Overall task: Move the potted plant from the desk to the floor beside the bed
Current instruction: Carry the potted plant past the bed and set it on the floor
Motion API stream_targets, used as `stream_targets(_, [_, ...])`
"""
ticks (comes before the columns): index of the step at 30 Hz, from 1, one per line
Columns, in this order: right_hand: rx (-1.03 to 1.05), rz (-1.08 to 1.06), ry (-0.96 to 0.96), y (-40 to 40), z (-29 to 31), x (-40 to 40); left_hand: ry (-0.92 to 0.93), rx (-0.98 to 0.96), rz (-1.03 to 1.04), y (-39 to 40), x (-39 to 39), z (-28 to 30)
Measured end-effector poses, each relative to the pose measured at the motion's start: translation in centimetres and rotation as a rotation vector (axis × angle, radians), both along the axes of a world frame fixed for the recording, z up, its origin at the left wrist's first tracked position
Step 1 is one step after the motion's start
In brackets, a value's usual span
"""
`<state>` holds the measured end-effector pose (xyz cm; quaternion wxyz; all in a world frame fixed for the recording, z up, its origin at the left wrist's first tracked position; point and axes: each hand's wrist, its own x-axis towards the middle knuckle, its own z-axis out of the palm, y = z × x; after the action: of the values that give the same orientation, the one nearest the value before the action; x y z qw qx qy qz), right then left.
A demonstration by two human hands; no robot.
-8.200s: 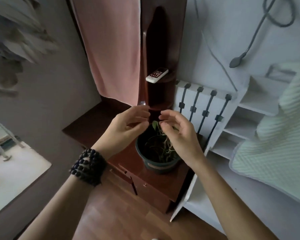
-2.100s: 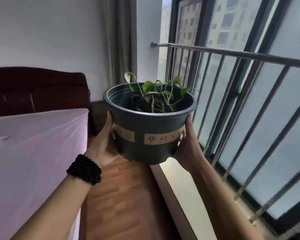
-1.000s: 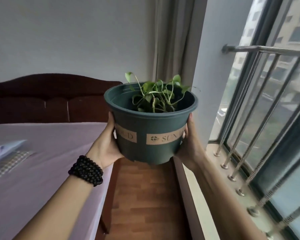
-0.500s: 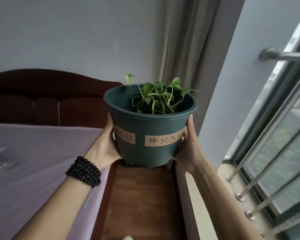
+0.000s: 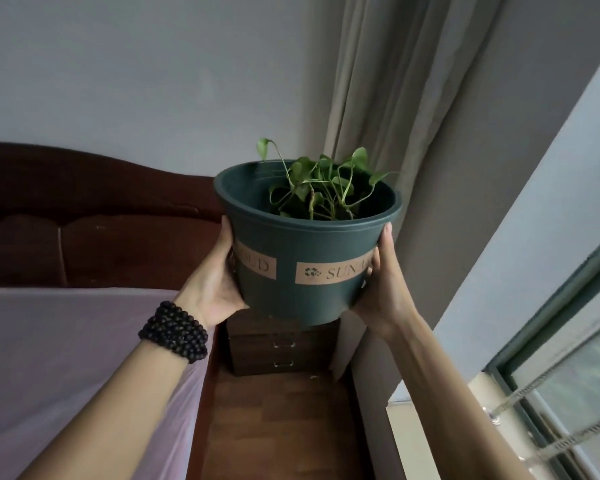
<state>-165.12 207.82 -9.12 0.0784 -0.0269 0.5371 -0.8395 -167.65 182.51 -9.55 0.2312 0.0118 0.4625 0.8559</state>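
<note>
Progress looks well past the halfway mark, judging by the scene: the dark green round plastic pot with tan lettered bands and a small leafy green plant [image 5: 309, 251] is off any worktop and held in the air, over the narrow strip of reddish-brown wooden floor [image 5: 281, 424] that runs between the bed with its mauve sheet and dark wooden headboard [image 5: 66, 358] at 9 o'clock and the pale wall under the window [image 5: 371, 393] at 3 o'clock. What is left, as I read it, is the lowering and setting down on that floor, then letting go.

Left hand [image 5: 212, 285], with a black beaded bracelet [image 5: 174, 332] at the wrist, presses flat against the pot's side at 9 o'clock; right hand [image 5: 383, 289] does the same at 3 o'clock, its thumb [image 5: 386, 235] reaching up near the rim. Both are clenched on the pot, palms inward, so the pot sits squarely between them, upright, with its base clear of everything below.

Below and behind the pot, at 6 o'clock, a small dark brown chest of drawers [image 5: 281, 348] stands at the far end of the floor strip. A beige curtain [image 5: 395, 98] hangs at 1 o'clock.
</note>
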Motion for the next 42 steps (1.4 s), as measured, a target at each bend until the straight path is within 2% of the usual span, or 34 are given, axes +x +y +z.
stream_targets(8, [0.0, -0.007, -0.075, -0.9, -2.6, -11.4, -0.075, 0.034, 0.045, -0.8, -10.3, -2.4])
stream_targets(12, [0.018, 0.011, -0.113, -0.7, -4.3, -18.6, -0.147, 0.021, 0.071, -0.4, -16.9, -4.0])
stream_targets(19, [0.0, 0.09, -0.161, 1.2, -8.4, -33.2, -0.146, -0.03, 0.083, 1.7, -30.5, -7.2])
stream_targets(26, [-0.002, 0.118, -0.343, 2.4, -14.7, -45.6, -0.283, -0.011, 0.121, 3.2, -41.9, -13.9])
stream_targets(37, [-0.032, 0.058, -0.581, 1.5, -27.6, -54.6, -0.541, -0.038, 0.129, 2.4, -51.6, -27.2])
stream_targets(42, [-0.051, 0.009, -0.671, 1.1, -35.5, -57.3, -0.566, -0.077, 0.145, 2.1, -54.4, -34.5])
